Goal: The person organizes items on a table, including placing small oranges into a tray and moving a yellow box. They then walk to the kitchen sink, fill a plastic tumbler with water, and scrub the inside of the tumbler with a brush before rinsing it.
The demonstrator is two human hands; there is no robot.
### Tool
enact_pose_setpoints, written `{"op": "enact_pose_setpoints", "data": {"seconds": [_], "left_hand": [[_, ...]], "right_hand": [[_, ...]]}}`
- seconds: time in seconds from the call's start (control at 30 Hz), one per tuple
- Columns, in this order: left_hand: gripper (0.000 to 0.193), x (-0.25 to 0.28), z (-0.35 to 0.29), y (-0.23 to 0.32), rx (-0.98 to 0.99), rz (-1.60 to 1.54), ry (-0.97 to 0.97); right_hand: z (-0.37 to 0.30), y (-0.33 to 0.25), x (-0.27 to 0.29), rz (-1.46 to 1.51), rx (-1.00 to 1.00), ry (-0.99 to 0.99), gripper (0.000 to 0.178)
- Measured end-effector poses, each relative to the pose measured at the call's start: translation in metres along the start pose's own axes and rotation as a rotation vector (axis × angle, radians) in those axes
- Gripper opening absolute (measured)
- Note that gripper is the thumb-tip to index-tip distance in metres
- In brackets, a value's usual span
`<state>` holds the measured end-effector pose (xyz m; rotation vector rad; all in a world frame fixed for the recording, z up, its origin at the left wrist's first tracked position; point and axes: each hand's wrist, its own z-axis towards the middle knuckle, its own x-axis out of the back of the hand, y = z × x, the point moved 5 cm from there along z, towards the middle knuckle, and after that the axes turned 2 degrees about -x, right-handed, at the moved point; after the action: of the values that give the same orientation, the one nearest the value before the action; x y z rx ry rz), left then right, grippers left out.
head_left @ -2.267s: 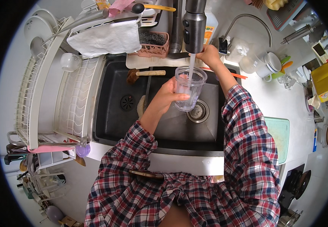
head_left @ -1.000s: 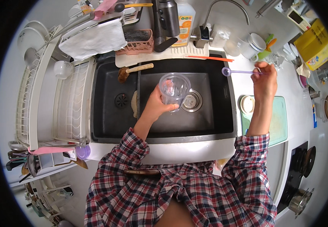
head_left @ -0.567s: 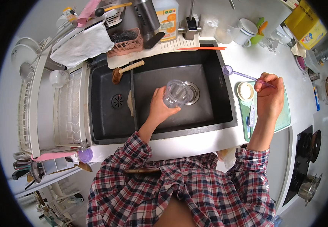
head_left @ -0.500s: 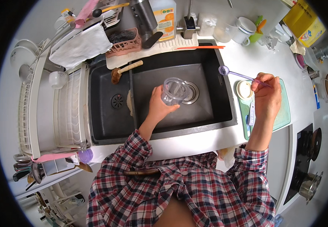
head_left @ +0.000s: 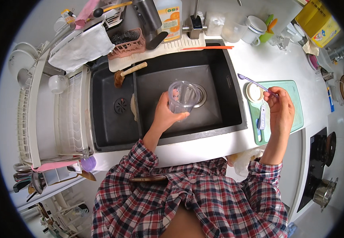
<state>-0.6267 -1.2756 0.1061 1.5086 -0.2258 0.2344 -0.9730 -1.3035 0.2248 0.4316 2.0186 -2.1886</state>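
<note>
My left hand (head_left: 167, 113) is wrapped round a clear plastic cup (head_left: 183, 97), held above the large basin of the dark double sink (head_left: 172, 142). The cup tilts a little, and I cannot make out whether anything is in it. Over the counter to the right, my right hand (head_left: 280, 107) pinches the handle end of a purple measuring spoon (head_left: 257, 83), its small bowl pointing left toward the sink. Beneath that hand lies a green cutting board (head_left: 289, 97) with a round cream-coloured lid (head_left: 254, 92) and a pale lavender tool (head_left: 262, 119) on it.
A wooden-handled brush (head_left: 130, 71) lies across the sink divider. Orange sticks (head_left: 207, 47) rest at the back rim near the faucet (head_left: 196, 29). A white dish rack (head_left: 74, 115) stands left. Behind are a pink scrubber basket (head_left: 128, 43), a large bottle (head_left: 171, 22) and mugs (head_left: 251, 35).
My right hand has lowered slightly, and the measuring spoon has turned so its bowl shows edge-on. The cup has tipped a little in my left hand.
</note>
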Motion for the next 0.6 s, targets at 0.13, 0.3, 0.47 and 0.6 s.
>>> {"op": "enact_pose_setpoints", "data": {"seconds": [0.13, 0.3, 0.47, 0.6], "left_hand": [[0.08, -0.002, 0.007, -0.005, -0.022, -0.048, 0.029], [0.077, -0.002, 0.005, 0.013, -0.072, -0.139, 0.065], [0.084, 0.001, 0.008, 0.018, -0.117, -0.044, 0.038], [0.086, 0.001, 0.008, 0.028, -0.104, -0.024, 0.018]], "right_hand": [[-0.011, 0.011, 0.03, 0.001, -0.036, 0.085, 0.023], [-0.025, 0.027, 0.057, -0.179, 0.047, 0.16, 0.016], [-0.036, 0.038, 0.083, -0.286, 0.099, 0.192, 0.016], [-0.041, 0.045, 0.099, -0.169, 0.035, 0.282, 0.014]]}}
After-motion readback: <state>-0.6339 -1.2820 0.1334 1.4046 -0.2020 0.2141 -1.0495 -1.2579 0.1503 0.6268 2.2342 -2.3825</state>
